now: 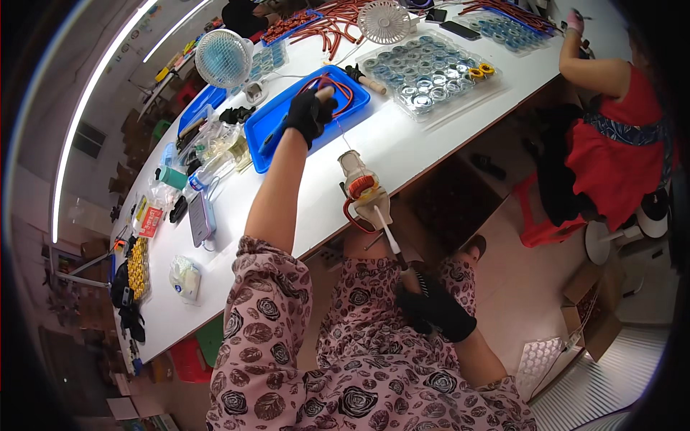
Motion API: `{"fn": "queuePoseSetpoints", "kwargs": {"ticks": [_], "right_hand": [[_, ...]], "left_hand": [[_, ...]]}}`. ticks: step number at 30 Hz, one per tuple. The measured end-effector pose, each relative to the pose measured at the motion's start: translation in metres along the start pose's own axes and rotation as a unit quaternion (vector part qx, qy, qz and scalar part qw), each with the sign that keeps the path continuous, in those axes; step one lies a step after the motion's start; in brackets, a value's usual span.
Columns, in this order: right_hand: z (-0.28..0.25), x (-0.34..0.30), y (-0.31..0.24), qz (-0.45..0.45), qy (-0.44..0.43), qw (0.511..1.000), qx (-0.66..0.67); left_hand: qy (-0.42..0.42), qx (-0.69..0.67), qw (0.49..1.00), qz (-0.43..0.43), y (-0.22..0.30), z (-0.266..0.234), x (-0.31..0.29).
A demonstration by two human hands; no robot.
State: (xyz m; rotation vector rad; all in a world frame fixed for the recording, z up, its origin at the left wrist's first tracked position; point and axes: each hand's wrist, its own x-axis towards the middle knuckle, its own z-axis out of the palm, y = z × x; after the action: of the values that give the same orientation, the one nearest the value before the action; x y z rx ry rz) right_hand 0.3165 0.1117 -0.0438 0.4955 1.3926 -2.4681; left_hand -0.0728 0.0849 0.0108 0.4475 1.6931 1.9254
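My left hand [309,113], in a black glove, reaches into a blue tray [267,136] on the white table [302,187] and closes on a loop of orange-red wire [338,90]. My right hand [431,310], also gloved in black, is down by my lap and grips the handle of a thin hooked tool [394,243]. The tool's tip meets a copper-wound ring coil [359,185] clamped in a cream fixture [363,192] at the table's edge.
A clear tray of ring cores [431,72] lies past the blue tray. Two small fans [223,57] [384,20], bottles, a phone [200,219] and a second blue tray [201,108] sit on the table. Another person in red [611,151] sits at right.
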Motion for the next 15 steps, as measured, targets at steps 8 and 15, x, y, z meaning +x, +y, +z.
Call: {"fn": "queuePoseSetpoints", "kwargs": {"ticks": [8,15], "right_hand": [[0.026,0.052,-0.022,-0.056,-0.018,0.988,0.14],[0.016,0.037,-0.024,0.002,-0.02,0.989,0.143]], "left_hand": [[0.072,-0.053,0.993,-0.081,-0.064,-0.031,-0.012],[0.033,-0.07,0.988,-0.134,-0.082,-0.028,-0.003]]}}
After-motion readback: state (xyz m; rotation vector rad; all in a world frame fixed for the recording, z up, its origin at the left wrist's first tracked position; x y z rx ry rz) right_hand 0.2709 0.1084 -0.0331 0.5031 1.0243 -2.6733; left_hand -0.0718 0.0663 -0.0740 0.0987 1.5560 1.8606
